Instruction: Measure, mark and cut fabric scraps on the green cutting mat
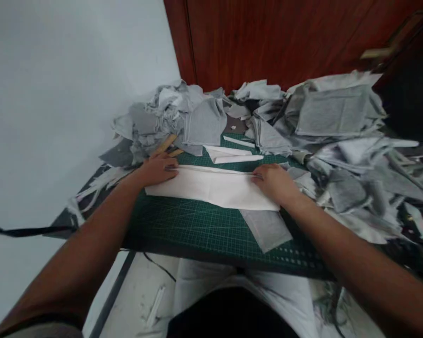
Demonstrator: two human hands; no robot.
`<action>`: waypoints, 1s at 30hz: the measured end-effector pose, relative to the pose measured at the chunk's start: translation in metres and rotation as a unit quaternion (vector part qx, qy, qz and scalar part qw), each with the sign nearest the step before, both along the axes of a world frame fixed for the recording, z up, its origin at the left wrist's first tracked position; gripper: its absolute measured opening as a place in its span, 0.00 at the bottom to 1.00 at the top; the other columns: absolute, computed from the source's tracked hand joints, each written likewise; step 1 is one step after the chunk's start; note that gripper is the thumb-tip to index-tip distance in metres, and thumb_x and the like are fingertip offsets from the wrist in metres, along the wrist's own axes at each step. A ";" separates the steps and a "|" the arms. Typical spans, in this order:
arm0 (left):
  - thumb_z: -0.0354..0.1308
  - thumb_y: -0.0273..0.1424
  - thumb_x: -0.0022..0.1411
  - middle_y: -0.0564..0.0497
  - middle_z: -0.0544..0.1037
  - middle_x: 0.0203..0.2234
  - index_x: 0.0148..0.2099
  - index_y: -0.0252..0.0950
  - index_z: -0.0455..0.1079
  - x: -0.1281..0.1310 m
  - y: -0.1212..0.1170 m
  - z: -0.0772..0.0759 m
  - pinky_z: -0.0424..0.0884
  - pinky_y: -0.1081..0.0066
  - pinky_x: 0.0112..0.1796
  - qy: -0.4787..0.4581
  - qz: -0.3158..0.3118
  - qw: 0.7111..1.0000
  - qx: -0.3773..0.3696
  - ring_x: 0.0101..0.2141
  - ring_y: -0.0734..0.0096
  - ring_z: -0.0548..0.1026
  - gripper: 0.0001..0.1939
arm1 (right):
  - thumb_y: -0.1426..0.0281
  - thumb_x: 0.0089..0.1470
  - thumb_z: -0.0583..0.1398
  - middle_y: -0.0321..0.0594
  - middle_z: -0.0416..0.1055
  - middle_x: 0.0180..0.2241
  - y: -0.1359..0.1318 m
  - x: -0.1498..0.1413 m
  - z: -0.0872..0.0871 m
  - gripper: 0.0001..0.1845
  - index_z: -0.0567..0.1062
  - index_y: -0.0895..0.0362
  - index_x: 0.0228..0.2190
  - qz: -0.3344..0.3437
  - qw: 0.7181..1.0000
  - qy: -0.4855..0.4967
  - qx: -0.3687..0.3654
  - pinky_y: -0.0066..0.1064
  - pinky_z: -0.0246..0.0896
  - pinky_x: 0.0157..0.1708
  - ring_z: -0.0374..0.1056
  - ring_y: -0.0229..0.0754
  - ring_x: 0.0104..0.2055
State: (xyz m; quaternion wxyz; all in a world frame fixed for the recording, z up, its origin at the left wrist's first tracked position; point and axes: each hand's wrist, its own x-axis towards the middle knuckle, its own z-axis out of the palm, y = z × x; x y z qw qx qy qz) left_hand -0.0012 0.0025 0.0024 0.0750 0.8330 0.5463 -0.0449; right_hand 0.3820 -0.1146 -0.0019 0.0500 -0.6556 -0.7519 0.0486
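A long white piece of folded cloth [211, 188] lies across the green cutting mat [183, 220]. My left hand [158, 170] is closed on its far edge near the left end. Toward the right end, my right hand [274, 182] pinches the same edge between thumb and fingers. That far edge looks doubled over between the two hands. From under the cloth's near right side a grey fabric piece [268, 230] sticks out. Just beyond the cloth sits another folded white piece [229, 155]. Yellowish wooden strips [166, 144] lie right behind my left hand.
Grey and white fabric scraps [141, 122] heap up at the back left. More grey fabric pieces [338, 112] pile along the right side. A white wall [74, 70] borders the left, and a reddish-brown wooden door [268, 42] stands behind the table.
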 end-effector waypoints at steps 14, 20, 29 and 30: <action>0.55 0.42 0.55 0.52 0.73 0.30 0.35 0.35 0.69 -0.006 -0.008 0.046 0.63 0.71 0.37 -0.082 -0.123 0.987 -0.060 0.33 0.68 0.71 0.15 | 0.75 0.58 0.59 0.48 0.79 0.45 -0.016 0.000 0.033 0.11 0.81 0.60 0.41 0.037 0.999 -0.008 -0.010 0.31 0.63 0.47 0.74 0.47 0.48; 0.55 0.41 0.59 0.53 0.74 0.30 0.36 0.36 0.68 0.000 -0.099 0.126 0.62 0.72 0.36 -0.109 -0.115 0.987 0.028 0.33 0.69 0.71 0.13 | 0.75 0.55 0.63 0.54 0.78 0.49 -0.060 -0.008 0.075 0.14 0.82 0.61 0.44 0.053 0.998 -0.031 0.028 0.48 0.61 0.57 0.70 0.60 0.57; 0.56 0.34 0.60 0.54 0.75 0.30 0.35 0.37 0.70 0.075 -0.238 0.204 0.65 0.72 0.38 -0.121 -0.223 0.957 0.143 0.33 0.71 0.72 0.06 | 0.71 0.60 0.62 0.43 0.76 0.46 -0.159 -0.114 0.138 0.15 0.69 0.57 0.49 0.256 0.860 0.387 0.211 0.34 0.66 0.47 0.74 0.44 0.47; 0.57 0.35 0.60 0.55 0.75 0.29 0.35 0.37 0.70 0.076 -0.245 0.210 0.65 0.73 0.36 -0.127 -0.212 0.957 0.149 0.32 0.71 0.72 0.06 | 0.72 0.60 0.62 0.41 0.77 0.43 -0.163 -0.115 0.140 0.12 0.70 0.56 0.46 0.249 0.850 0.407 0.224 0.33 0.66 0.45 0.74 0.42 0.45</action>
